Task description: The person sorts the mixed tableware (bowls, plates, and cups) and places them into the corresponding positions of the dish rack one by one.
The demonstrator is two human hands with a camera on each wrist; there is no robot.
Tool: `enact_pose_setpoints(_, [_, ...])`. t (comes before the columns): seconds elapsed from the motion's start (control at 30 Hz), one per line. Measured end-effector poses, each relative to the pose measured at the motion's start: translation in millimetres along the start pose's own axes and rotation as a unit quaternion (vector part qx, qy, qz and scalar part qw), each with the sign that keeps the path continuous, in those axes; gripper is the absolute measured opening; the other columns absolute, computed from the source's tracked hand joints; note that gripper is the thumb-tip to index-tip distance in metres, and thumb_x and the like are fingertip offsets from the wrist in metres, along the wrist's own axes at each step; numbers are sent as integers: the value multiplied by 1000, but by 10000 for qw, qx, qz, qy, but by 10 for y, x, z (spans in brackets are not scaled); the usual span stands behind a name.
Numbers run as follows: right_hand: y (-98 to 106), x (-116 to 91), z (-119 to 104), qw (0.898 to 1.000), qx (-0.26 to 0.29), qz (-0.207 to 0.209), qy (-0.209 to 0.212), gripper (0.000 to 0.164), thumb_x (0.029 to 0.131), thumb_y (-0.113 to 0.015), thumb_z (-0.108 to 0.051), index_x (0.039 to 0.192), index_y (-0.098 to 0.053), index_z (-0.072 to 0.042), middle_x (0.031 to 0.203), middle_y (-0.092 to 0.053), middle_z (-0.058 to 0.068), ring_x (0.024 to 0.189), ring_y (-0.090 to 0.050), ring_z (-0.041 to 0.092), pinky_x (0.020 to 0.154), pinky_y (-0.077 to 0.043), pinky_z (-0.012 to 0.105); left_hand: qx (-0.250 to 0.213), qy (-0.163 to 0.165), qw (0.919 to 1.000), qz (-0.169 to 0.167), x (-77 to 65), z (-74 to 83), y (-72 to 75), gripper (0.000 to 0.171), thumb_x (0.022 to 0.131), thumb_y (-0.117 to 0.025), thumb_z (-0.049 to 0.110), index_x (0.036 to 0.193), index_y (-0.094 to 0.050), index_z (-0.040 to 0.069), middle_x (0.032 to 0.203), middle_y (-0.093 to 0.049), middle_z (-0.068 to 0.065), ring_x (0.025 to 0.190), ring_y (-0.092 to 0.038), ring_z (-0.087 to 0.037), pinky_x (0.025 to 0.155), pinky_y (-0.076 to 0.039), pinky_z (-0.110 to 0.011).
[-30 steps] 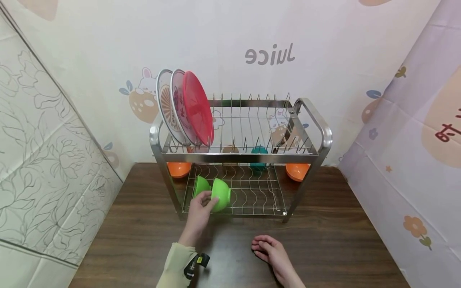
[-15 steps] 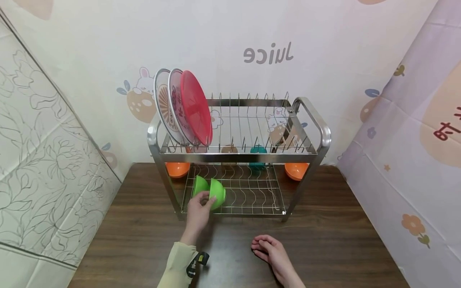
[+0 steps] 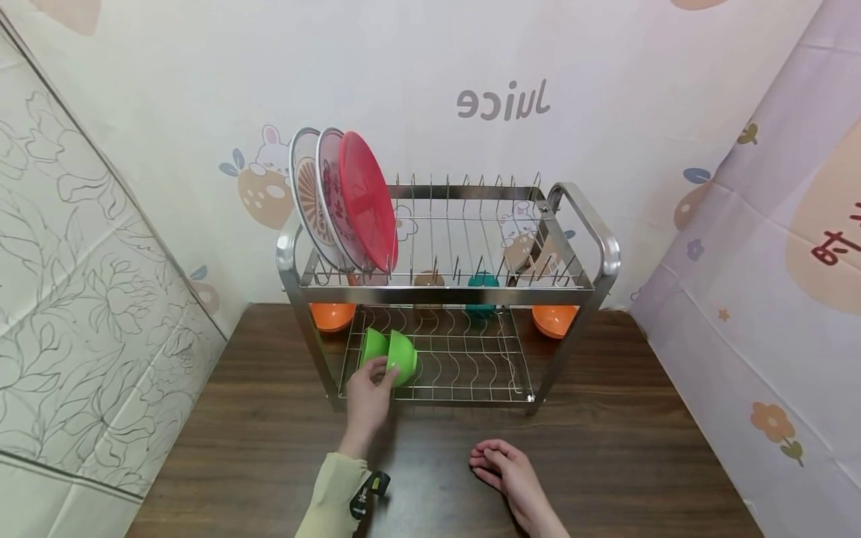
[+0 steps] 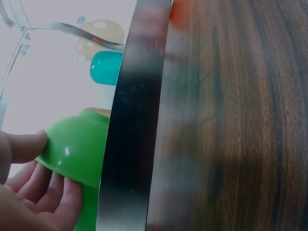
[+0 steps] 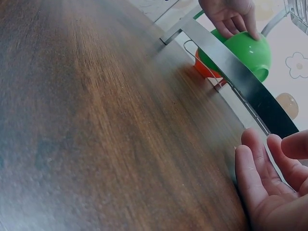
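Note:
My left hand (image 3: 367,396) pinches the rim of a green bowl (image 3: 403,359), thumb on its outside and fingers inside the rim, as the left wrist view shows. This bowl stands on its side on the lower tier of a metal dish rack (image 3: 444,297), close beside a second green bowl (image 3: 374,345) at the tier's left end. Whether the two bowls touch I cannot tell. My right hand (image 3: 511,478) rests on the wooden table (image 3: 605,463) in front of the rack, fingers loosely curled and holding nothing.
Two patterned plates (image 3: 311,202) and a red plate (image 3: 368,202) lean at the upper tier's left. Orange bowls, one left (image 3: 332,317) and one right (image 3: 554,321), sit behind the rack legs. A brown cup (image 3: 428,291) and a teal cup (image 3: 481,295) stand at the back.
My left hand has moved the held green bowl slightly leftward, closer to the other green bowl. The right hand has stayed where it was.

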State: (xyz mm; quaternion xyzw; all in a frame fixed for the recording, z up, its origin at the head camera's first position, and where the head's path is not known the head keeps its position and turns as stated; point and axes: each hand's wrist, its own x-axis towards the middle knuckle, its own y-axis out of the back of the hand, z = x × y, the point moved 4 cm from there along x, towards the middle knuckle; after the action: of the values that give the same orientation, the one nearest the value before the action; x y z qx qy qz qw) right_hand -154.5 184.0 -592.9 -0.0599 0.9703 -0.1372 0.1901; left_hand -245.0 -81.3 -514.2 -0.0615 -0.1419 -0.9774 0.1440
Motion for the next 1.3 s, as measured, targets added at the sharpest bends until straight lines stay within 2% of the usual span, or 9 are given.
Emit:
enact_pose_setpoints(0.23, [1,0,0,10000,1,19,-1,18,101,-49,-7,110,-61,4,104,-66,11,98,-67,20,88,-55,34,19,-73,9999,126,-15,6,8,29,90,-73,11,116,-64,5,97,-74,-8,90,-69,-24,82,-56,-43])
enact_pose_setpoints(0.4, [2,-3,-1,10000,14,28,-7,18,101,-49,-6,110,-61,4,104,-66,11,98,-67,21,88,-55,34,187,-215,9993,237,-77,19,18,23,90,-71,8,112,-65,7,104,-72,-9,94,-68,-26,84,-54,-46])
enact_pose_setpoints(0.63, [0,-2,-8,10000,-18,78,-12,18,101,-49,-6,110,-60,5,105,-66,12,99,-66,22,88,-55,34,217,-177,9995,168,-163,26,28,21,89,-72,9,109,-69,9,110,-71,-8,100,-66,-28,89,-52,-48])
enact_pose_setpoints(0.77, [-1,-1,-7,10000,-18,88,-13,18,101,-49,-6,110,-60,5,106,-66,13,99,-67,22,88,-55,35,295,-396,9987,124,-191,25,34,25,88,-71,5,113,-71,7,112,-69,-8,103,-64,-27,89,-52,-45])
enact_pose_setpoints(0.93, [2,-4,-4,10000,-21,87,-8,19,101,-48,-6,110,-60,6,105,-66,13,98,-67,22,88,-55,34,494,-645,9967,85,-212,29,38,28,87,-71,4,115,-73,6,113,-68,-7,100,-63,-24,81,-53,-37])
enact_pose_setpoints(1.13, [3,0,2,10000,-39,78,-20,19,102,-48,-7,110,-60,5,105,-66,13,98,-67,21,87,-55,34,382,-610,9973,114,-216,23,40,31,87,-71,4,118,-71,4,119,-66,-9,104,-63,-26,76,-55,-31])
enact_pose_setpoints(1.3, [3,0,2,9999,-71,84,-14,19,102,-47,-7,110,-60,5,105,-66,13,97,-67,21,87,-55,33,241,-507,9984,78,-232,12,35,33,87,-71,3,120,-69,3,124,-63,-11,107,-62,-27,78,-56,-32])
